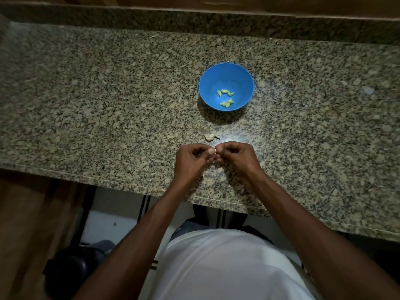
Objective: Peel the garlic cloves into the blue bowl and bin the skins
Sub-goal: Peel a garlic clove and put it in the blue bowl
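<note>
Right now both hands meet just above the near edge of the surface (108,100), fingertips bunched together. Left hand (190,158) and right hand (234,155) are each curled in a pinch round the same small thing, a garlic clove (215,150), of which only a pale sliver shows btwn the thumbs. Probably one hand steadies it while the other's nail works the skin loose; which does which, can't tell.

Blue bowl (226,86) sits well ahead of the hands, slightly to the right hand's side, w/ several peeled cloves (225,96) lying loose in the bottom. That spot makes sense: a short reach forward to drop each finished clove, yet far enough that skin flakes falling by the hands don't land in it.

Just ahead of the fingertips, btwn hands and bowl, lies one more piece (210,137) w/ a dark stem end. Could be an unpeeled clove or a shed skin, too small to say. Parked there it's the next thing to grab either way.

Dark round shape (73,269) on the floor, down below the left forearm, may be the bin; not clear.

Judging by the bowl, peeling is well along; skins not yet binned.
</note>
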Demonstrator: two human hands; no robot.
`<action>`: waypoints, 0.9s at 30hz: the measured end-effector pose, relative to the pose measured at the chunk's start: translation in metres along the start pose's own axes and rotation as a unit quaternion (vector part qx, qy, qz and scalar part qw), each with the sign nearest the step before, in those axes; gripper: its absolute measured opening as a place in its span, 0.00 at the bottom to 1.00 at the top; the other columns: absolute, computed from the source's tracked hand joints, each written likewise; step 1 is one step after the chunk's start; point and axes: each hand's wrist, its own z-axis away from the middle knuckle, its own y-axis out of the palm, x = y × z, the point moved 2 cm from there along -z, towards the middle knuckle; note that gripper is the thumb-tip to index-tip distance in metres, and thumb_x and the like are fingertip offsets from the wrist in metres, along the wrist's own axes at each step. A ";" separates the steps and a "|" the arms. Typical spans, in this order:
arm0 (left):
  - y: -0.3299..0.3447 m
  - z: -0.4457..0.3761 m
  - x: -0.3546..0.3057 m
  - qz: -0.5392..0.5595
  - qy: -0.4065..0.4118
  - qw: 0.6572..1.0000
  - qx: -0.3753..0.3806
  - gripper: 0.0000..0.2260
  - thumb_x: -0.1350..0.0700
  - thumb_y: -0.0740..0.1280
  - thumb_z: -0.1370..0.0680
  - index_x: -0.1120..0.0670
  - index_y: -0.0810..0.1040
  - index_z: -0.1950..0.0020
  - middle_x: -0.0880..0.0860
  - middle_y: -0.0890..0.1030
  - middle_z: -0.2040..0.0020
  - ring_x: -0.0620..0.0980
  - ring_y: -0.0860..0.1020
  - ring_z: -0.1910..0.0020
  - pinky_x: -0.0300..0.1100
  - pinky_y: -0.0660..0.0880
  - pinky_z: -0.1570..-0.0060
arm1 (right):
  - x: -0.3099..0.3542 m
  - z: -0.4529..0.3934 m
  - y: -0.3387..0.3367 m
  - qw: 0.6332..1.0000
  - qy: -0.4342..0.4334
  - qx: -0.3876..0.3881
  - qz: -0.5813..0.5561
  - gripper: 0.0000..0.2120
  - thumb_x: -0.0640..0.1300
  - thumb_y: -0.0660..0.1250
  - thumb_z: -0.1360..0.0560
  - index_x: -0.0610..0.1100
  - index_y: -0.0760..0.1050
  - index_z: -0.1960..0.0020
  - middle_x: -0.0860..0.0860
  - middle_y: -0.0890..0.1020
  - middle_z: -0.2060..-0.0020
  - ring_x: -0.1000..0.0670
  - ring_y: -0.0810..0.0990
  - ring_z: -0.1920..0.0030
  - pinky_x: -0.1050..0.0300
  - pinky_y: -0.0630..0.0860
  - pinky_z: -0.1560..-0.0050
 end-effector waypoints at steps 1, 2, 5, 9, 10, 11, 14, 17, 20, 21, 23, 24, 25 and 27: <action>-0.001 -0.002 0.000 0.016 -0.010 1.000 0.011 0.05 0.60 0.75 0.22 0.60 0.88 0.49 0.54 0.88 0.58 0.49 0.87 0.60 0.43 0.84 0.56 | 0.001 -0.001 0.000 1.000 -0.003 0.006 0.006 0.08 0.37 0.75 0.23 0.32 0.84 0.47 0.37 0.88 0.56 0.44 0.87 0.58 0.52 0.86 0.51; -0.002 -0.003 0.001 0.038 -0.024 0.999 0.021 0.05 0.61 0.75 0.21 0.62 0.87 0.48 0.56 0.88 0.58 0.50 0.86 0.60 0.44 0.84 0.55 | 0.002 -0.002 0.000 1.000 -0.008 0.012 0.013 0.08 0.37 0.75 0.23 0.32 0.84 0.47 0.37 0.88 0.56 0.45 0.87 0.58 0.53 0.86 0.51; -0.004 -0.005 0.000 0.125 -0.103 0.985 0.061 0.07 0.64 0.72 0.21 0.66 0.85 0.46 0.61 0.87 0.55 0.50 0.84 0.60 0.41 0.82 0.54 | 0.005 -0.002 -0.002 0.999 -0.012 0.042 0.015 0.07 0.37 0.75 0.22 0.33 0.85 0.47 0.40 0.88 0.56 0.48 0.87 0.57 0.57 0.84 0.52; -0.006 -0.006 -0.002 0.242 -0.246 0.929 0.136 0.09 0.68 0.65 0.18 0.68 0.81 0.40 0.58 0.86 0.57 0.48 0.82 0.59 0.36 0.80 0.55 | 0.005 -0.004 -0.003 0.995 -0.003 0.097 -0.014 0.06 0.39 0.75 0.24 0.37 0.85 0.49 0.42 0.88 0.57 0.48 0.86 0.57 0.57 0.82 0.52; -0.006 -0.007 -0.002 0.264 -0.269 0.914 0.148 0.10 0.70 0.62 0.18 0.68 0.79 0.39 0.57 0.85 0.58 0.47 0.80 0.60 0.35 0.79 0.57 | 0.004 -0.004 -0.002 0.994 -0.001 0.106 -0.019 0.07 0.40 0.76 0.25 0.38 0.85 0.50 0.43 0.88 0.57 0.48 0.86 0.56 0.57 0.82 0.52; -0.006 -0.006 -0.002 0.278 -0.283 0.905 0.156 0.11 0.70 0.60 0.18 0.67 0.78 0.38 0.57 0.85 0.59 0.45 0.79 0.61 0.34 0.77 0.58 | 0.003 -0.005 -0.001 0.993 0.002 0.112 -0.023 0.08 0.42 0.76 0.27 0.38 0.85 0.50 0.44 0.88 0.57 0.49 0.86 0.56 0.57 0.82 0.52; -0.003 -0.006 0.001 0.278 -0.276 0.908 0.150 0.12 0.71 0.60 0.17 0.67 0.78 0.37 0.57 0.85 0.59 0.45 0.78 0.62 0.33 0.77 0.60 | 0.002 -0.005 0.000 0.993 0.001 0.115 -0.029 0.09 0.43 0.76 0.28 0.38 0.85 0.50 0.44 0.88 0.56 0.49 0.86 0.55 0.57 0.82 0.52; -0.002 -0.007 0.007 0.261 -0.239 0.927 0.123 0.08 0.67 0.66 0.18 0.65 0.82 0.41 0.58 0.86 0.56 0.46 0.81 0.60 0.35 0.80 0.57 | 0.001 -0.005 0.000 0.994 -0.002 0.104 -0.034 0.08 0.41 0.75 0.25 0.37 0.85 0.49 0.42 0.87 0.57 0.48 0.85 0.57 0.56 0.83 0.52; 0.000 -0.003 0.008 0.237 -0.192 0.946 0.105 0.06 0.65 0.68 0.18 0.63 0.84 0.44 0.57 0.87 0.55 0.47 0.83 0.57 0.36 0.81 0.53 | 0.000 -0.005 -0.002 0.997 0.010 0.073 -0.033 0.05 0.38 0.73 0.21 0.35 0.84 0.48 0.42 0.87 0.59 0.49 0.85 0.60 0.56 0.83 0.53; 0.001 -0.001 0.007 0.231 -0.176 0.951 0.104 0.07 0.65 0.70 0.19 0.63 0.84 0.43 0.58 0.87 0.52 0.49 0.84 0.55 0.37 0.82 0.51 | 0.000 -0.004 -0.003 0.997 0.019 0.060 -0.035 0.06 0.38 0.72 0.20 0.35 0.84 0.48 0.42 0.87 0.59 0.49 0.84 0.61 0.55 0.83 0.54; 0.001 0.002 0.007 0.194 -0.129 0.967 0.101 0.10 0.64 0.74 0.22 0.63 0.84 0.41 0.59 0.87 0.48 0.53 0.86 0.48 0.41 0.82 0.46 | -0.001 -0.003 -0.006 0.998 0.038 0.040 -0.039 0.08 0.40 0.73 0.20 0.35 0.85 0.48 0.41 0.87 0.60 0.50 0.83 0.63 0.53 0.82 0.54; 0.001 0.003 0.007 0.162 -0.102 0.977 0.094 0.12 0.63 0.76 0.24 0.62 0.84 0.41 0.59 0.88 0.47 0.54 0.86 0.46 0.43 0.82 0.44 | -0.001 -0.001 -0.007 0.998 0.049 0.033 -0.038 0.09 0.42 0.74 0.21 0.36 0.85 0.48 0.41 0.87 0.60 0.49 0.82 0.63 0.53 0.82 0.54; 0.002 0.004 0.006 0.130 -0.077 0.985 0.080 0.12 0.62 0.78 0.25 0.61 0.85 0.43 0.57 0.88 0.48 0.54 0.86 0.46 0.43 0.82 0.44 | -0.001 0.001 -0.007 0.997 0.059 0.027 -0.036 0.10 0.44 0.74 0.21 0.36 0.86 0.49 0.42 0.87 0.60 0.50 0.82 0.63 0.53 0.82 0.54; 0.003 0.005 0.004 0.084 -0.034 0.995 0.041 0.09 0.62 0.78 0.25 0.59 0.86 0.46 0.53 0.88 0.51 0.49 0.86 0.49 0.41 0.82 0.47 | -0.002 0.005 -0.006 0.997 0.068 0.012 -0.023 0.12 0.47 0.76 0.22 0.36 0.86 0.49 0.43 0.86 0.61 0.51 0.82 0.64 0.54 0.82 0.54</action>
